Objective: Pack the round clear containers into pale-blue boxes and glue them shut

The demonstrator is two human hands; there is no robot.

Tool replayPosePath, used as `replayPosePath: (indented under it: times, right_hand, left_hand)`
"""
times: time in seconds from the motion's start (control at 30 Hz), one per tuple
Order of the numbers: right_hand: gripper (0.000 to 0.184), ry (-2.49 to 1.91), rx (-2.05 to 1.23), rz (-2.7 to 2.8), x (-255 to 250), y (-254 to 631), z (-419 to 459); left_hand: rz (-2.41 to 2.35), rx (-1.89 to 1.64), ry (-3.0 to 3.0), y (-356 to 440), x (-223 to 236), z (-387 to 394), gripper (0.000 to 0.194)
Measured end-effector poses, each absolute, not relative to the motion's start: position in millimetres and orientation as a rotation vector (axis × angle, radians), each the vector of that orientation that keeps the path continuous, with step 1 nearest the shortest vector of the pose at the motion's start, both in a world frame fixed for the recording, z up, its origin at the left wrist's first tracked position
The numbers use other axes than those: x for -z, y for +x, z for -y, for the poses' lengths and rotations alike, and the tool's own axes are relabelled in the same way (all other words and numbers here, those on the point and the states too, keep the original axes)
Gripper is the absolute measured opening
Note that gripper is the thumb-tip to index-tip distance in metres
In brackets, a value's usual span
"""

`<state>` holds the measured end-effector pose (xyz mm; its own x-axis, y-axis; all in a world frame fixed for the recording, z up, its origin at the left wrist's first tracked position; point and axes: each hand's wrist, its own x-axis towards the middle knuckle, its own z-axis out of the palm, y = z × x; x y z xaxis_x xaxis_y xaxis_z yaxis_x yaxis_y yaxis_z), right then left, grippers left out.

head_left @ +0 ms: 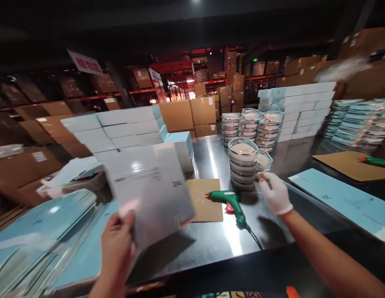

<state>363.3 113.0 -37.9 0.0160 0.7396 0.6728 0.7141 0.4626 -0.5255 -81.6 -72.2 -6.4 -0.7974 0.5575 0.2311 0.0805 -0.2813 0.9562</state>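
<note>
My bare left hand point(119, 240) grips a flat white printed carton point(151, 190) by its lower left edge, thumb on the front face; the carton is tilted and slightly blurred. My right hand point(274, 193), in a white glove with bare fingertips, is beside a stack of round clear dishes point(243, 165). Its fingers are drawn together; what they pinch, if anything, is too small to make out. Between the hands, a green hot glue gun point(231, 200) with a red trigger lies with its nozzle over a brown cardboard piece point(206, 186).
White boxes point(127, 128) are piled at the back left, with another pile point(307, 109) at the back right. More dish stacks point(360, 122) stand at right. Light blue flat cartons point(341, 203) lie on the metal table point(182, 252). Plastic-wrapped blue sheets point(46, 219) are at left.
</note>
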Motion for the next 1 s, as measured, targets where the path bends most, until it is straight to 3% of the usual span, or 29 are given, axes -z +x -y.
replayPosePath:
  times: [0.07,0.13,0.23,0.43,0.63,0.77,0.83,0.9,1.0]
  right_hand:
    - [0.057,-1.018,-0.433,1.8,52,318,-75]
    - [0.088,-0.836,-0.895,1.733,57,277,-47]
    - [0.111,-0.777,-1.161,1.496,48,241,-30]
    - [0.099,-0.546,-1.256,1.448,27,228,-5]
    - [0.105,-0.366,-1.399,1.664,16,222,29]
    - [0.091,-0.549,-1.135,1.566,5,228,33]
    - [0.085,-0.593,-1.048,1.573,1,232,31]
    - [0.086,-0.563,-1.084,1.61,-3,234,28]
    - [0.08,-0.527,-1.213,1.577,-12,233,26]
  left_hand:
    - [-1.447,-2.027,0.71,-52,20,64,0.079]
    - [-1.291,-1.923,0.736,-19,33,55,0.072]
    - [-1.108,-1.695,0.946,4,43,53,0.061]
    - [-1.028,-1.245,1.282,-29,40,62,0.083]
    - [-1.311,-1.783,1.399,8,53,49,0.096]
    - [-1.39,-1.932,1.439,21,71,45,0.136]
    - [-1.322,-1.975,1.504,15,82,48,0.146]
    - [-1.27,-2.007,1.548,9,90,52,0.132]
    - [-1.302,-2.009,1.57,7,88,59,0.084]
